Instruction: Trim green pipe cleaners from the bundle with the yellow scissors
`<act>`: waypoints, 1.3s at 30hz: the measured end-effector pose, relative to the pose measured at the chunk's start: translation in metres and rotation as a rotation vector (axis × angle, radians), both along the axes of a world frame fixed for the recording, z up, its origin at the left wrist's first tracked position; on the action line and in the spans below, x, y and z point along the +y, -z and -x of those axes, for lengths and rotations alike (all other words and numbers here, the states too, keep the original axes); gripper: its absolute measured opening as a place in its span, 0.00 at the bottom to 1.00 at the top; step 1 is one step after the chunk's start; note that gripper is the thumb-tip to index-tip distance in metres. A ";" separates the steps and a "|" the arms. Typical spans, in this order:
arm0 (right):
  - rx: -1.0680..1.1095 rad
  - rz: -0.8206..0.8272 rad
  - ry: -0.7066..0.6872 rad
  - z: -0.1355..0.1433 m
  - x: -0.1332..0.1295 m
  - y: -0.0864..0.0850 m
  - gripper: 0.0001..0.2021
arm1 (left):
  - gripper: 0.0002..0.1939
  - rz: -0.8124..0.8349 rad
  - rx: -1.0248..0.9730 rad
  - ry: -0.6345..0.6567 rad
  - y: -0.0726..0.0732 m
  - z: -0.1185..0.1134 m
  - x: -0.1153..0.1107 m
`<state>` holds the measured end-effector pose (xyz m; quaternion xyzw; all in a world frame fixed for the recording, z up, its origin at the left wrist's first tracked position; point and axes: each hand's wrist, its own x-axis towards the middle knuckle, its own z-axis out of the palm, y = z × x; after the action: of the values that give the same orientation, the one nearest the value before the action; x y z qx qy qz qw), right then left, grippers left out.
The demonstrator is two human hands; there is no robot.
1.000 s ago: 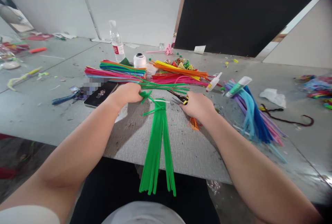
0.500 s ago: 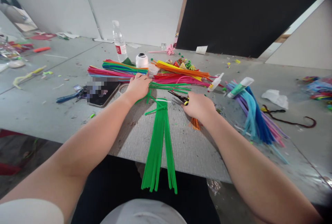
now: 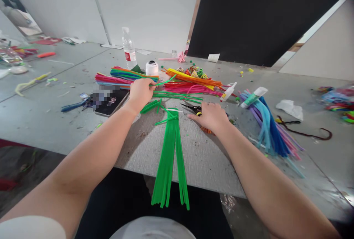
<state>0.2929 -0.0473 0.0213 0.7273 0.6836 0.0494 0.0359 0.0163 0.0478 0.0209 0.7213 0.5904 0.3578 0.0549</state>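
Observation:
My left hand (image 3: 140,94) pinches a single green pipe cleaner (image 3: 166,81), whose free end sticks out to the right. Below it, short green pipe cleaner pieces (image 3: 151,107) lie on the table. My right hand (image 3: 213,115) rests on the table over the handles of dark scissors with yellow on the grip (image 3: 194,108). Its thumb is spread away from the scissors, and the other fingers are partly hidden. Between my hands, a long green pipe cleaner bundle (image 3: 170,139) hangs past the table's front edge, with a thin white strip (image 3: 174,110) across its top. Loose green pipe cleaners (image 3: 179,96) lie behind it.
Coloured pipe cleaner bundles (image 3: 193,78) lie behind my hands, near a water bottle (image 3: 129,52) and a white thread spool (image 3: 152,68). A phone (image 3: 114,102) and blue-handled pliers (image 3: 73,106) sit left. On the right are a glue bottle (image 3: 229,92), a tube (image 3: 254,97) and blue pipe cleaners (image 3: 272,128).
My left hand has lifted one green pipe cleaner and drawn slightly left. My right thumb has spread away from the scissors' handles, and that hand lies flatter.

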 end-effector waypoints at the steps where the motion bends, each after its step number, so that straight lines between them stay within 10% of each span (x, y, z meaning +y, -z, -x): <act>1: 0.014 -0.008 0.000 -0.001 0.001 0.001 0.38 | 0.06 0.042 -0.107 0.026 0.000 -0.001 0.000; 6: 0.233 -0.220 -0.161 0.000 0.005 -0.002 0.25 | 0.06 0.369 -0.837 0.210 -0.002 -0.023 -0.016; 10: 0.857 -0.288 -0.368 0.016 -0.002 -0.009 0.22 | 0.07 0.609 -1.107 0.481 -0.004 -0.051 -0.051; 16: 1.235 -0.362 -0.278 0.031 -0.014 -0.012 0.22 | 0.05 0.731 -1.014 0.796 -0.004 -0.075 -0.094; 25: 1.209 -0.283 -0.347 0.023 -0.015 -0.028 0.21 | 0.16 0.828 -0.788 0.830 -0.017 -0.051 -0.090; 39: 1.252 0.052 -0.424 0.020 -0.013 -0.022 0.19 | 0.03 0.873 -0.794 0.763 -0.006 -0.054 -0.086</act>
<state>0.2727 -0.0606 0.0429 0.4670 0.7047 -0.3935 -0.3612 0.0701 -0.0383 0.0264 0.6051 0.3210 0.2802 0.6725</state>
